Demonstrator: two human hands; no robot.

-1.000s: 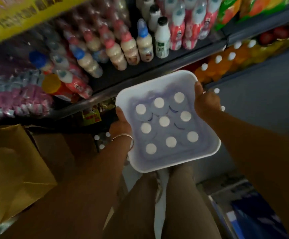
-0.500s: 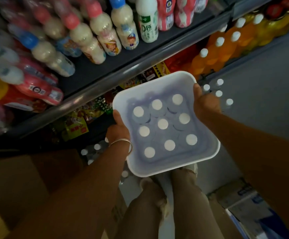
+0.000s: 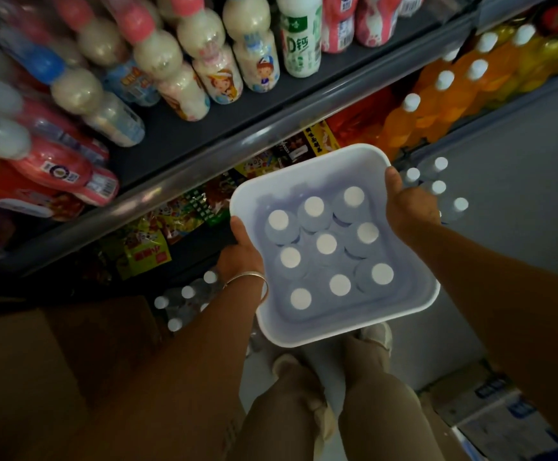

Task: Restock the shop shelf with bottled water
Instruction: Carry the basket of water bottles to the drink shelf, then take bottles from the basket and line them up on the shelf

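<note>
I hold a white square plastic tub level in front of me with both hands. Several water bottles with white caps stand upright inside it. My left hand, with a thin bangle at the wrist, grips the tub's left rim. My right hand grips the right rim. More white-capped water bottles stand low down just past my right hand. Another group of water bottles stands low at the left, below the shelves.
A grey shelf edge runs diagonally above the tub, loaded with milk drink bottles. Orange drink bottles fill the lower shelf at right. Snack packets lie under the shelf. Cardboard boxes stand at the left and a box at lower right.
The view has tilted down and drawn closer to the shelves. The tub stays gripped in both hands and sits slightly lower and further right in view.
</note>
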